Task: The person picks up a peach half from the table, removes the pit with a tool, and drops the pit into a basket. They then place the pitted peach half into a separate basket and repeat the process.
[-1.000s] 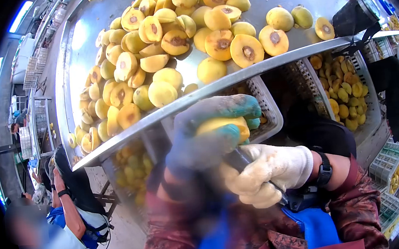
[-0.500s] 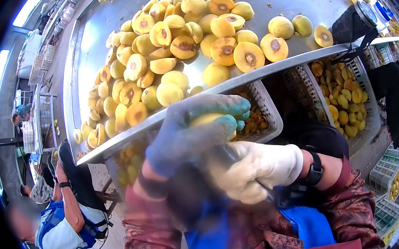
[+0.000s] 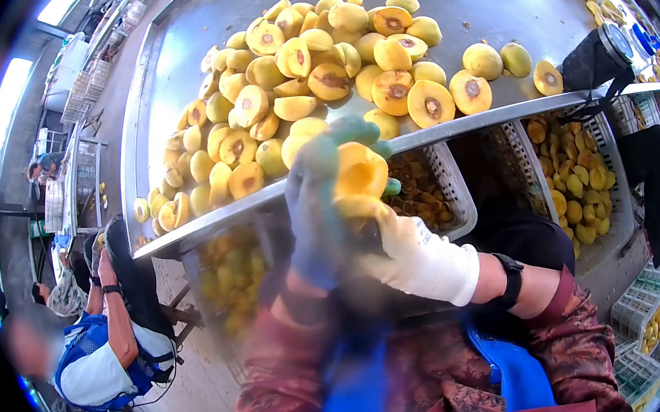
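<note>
My left hand (image 3: 318,199), in a blue-green glove, is closed around a halved yellow peach (image 3: 360,170), cut face turned up, just in front of the metal table's edge. Against the lower side of that fruit is my right hand (image 3: 409,258), in a white glove with its fingers curled. The dark-handled tool seen in it half a second ago is hidden now behind the glove and blur. Beyond both hands a heap of halved peaches (image 3: 250,105) lies on the metal table (image 3: 454,7), many with the brown pit cavity facing up.
Under the table edge stand a crate of small brownish pieces (image 3: 458,187) and a crate of peach halves (image 3: 620,204). A black container with a strap (image 3: 592,57) sits on the table at right. A co-worker in a blue vest (image 3: 96,360) sits at left.
The left hand has turned, bringing the peach's cut face into view. My right hand has moved up and left against the fruit, and its dark handle has gone out of sight.
</note>
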`<state>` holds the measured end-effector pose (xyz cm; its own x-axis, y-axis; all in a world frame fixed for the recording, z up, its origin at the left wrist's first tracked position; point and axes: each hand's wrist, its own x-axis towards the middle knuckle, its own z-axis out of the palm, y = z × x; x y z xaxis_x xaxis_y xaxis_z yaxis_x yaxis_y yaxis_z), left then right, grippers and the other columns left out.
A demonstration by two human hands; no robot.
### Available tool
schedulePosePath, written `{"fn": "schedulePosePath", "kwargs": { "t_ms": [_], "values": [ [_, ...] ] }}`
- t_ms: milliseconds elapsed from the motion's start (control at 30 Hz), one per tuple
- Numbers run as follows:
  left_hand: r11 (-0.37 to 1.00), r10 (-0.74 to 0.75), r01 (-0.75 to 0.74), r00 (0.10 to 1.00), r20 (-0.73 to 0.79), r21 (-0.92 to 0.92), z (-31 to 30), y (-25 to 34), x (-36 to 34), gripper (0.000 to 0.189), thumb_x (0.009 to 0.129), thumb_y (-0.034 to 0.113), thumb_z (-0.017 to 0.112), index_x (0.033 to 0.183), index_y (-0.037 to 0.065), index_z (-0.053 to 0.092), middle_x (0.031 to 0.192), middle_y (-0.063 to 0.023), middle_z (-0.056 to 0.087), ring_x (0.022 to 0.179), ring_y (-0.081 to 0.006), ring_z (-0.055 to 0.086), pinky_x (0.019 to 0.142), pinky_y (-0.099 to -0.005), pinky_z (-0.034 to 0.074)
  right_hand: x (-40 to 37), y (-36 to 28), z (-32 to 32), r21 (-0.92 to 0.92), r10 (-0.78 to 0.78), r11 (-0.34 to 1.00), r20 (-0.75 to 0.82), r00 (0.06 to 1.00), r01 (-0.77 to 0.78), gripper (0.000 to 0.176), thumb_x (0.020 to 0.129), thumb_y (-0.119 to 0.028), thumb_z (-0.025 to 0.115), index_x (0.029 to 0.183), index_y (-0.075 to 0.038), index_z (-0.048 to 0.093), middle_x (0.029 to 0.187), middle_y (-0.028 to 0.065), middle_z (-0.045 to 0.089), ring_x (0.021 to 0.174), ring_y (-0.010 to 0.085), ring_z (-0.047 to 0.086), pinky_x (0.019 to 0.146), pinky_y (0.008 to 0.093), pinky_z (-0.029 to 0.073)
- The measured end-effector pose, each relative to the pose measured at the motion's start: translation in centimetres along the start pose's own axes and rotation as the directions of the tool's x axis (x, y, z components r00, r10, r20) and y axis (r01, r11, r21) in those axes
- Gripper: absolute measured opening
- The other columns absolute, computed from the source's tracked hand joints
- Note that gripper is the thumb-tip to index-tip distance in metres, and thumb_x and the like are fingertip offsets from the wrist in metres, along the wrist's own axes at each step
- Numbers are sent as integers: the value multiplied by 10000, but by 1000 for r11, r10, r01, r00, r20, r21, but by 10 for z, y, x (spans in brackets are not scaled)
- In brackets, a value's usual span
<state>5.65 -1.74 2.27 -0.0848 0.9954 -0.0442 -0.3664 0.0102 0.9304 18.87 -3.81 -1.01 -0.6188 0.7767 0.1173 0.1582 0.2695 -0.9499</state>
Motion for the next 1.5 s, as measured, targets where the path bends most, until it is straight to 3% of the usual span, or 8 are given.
{"fn": "schedulePosePath", "kwargs": {
  "t_ms": [367,433,567,700,967,1233,1367,1500],
  "values": [
    [980,198,-193,930,-308,48,-84,47,-34,468,999,407,484,1220,4,567,1085,-129,628,994,-215,624,821,-331,542,12,31,-7,-782,366,623,300,881,7,241,891,-127,587,1119,-55,560,917,159,688,817,330,696,648,431,557],
    [199,546,-189,836,52,962,-135,65,-71,434,939,363,584,1220,32,589,1126,-163,633,1017,-265,626,855,-378,524,5,85,0,-844,494,533,257,831,-56,169,878,-60,552,1040,-72,600,910,120,696,831,296,707,663,420,569],
    [-740,64,138,989,-135,658,-205,82,-130,443,880,292,671,1225,20,615,1241,-185,585,1148,-296,580,994,-398,444,-1,64,-15,-856,306,514,233,923,46,138,865,-72,553,989,-69,613,895,118,694,830,282,710,629,426,567],
    [151,212,-48,977,15,987,-146,70,-59,461,840,237,744,1223,14,617,1192,-203,609,1037,-294,636,896,-376,496,-2,53,-13,-787,191,615,213,958,52,95,855,-105,552,936,-83,597,822,107,668,714,256,698,524,407,541],
    [-155,-194,-170,971,139,973,9,-38,120,662,719,433,757,1154,-16,538,1118,-244,609,1079,-398,580,900,-455,475,-8,33,-29,-772,228,635,238,944,41,118,835,-137,607,938,-82,626,866,85,689,782,253,704,639,370,559],
    [163,-121,-140,979,161,977,-31,-47,122,462,761,223,710,1118,-8,529,1026,-217,636,986,-327,632,869,-413,504,-3,33,-31,-649,153,761,192,969,9,146,851,-131,590,965,-41,575,887,135,672,798,298,691,651,404,553],
    [929,-216,173,971,101,329,-64,-15,113,240,909,134,554,1105,1,592,996,-138,656,894,-248,667,801,-444,569,5,39,-45,-206,11,979,26,1000,-5,318,864,-214,619,1053,12,497,853,261,635,854,424,638,740,486,502],
    [965,-223,207,971,-90,-158,-28,6,59,462,975,416,492,1188,11,560,1142,-116,622,981,-266,635,826,-460,566,13,15,-56,11,151,989,-37,988,-150,454,877,-280,638,1159,22,448,915,295,634,885,473,616,764,509,492]
  ]
}}
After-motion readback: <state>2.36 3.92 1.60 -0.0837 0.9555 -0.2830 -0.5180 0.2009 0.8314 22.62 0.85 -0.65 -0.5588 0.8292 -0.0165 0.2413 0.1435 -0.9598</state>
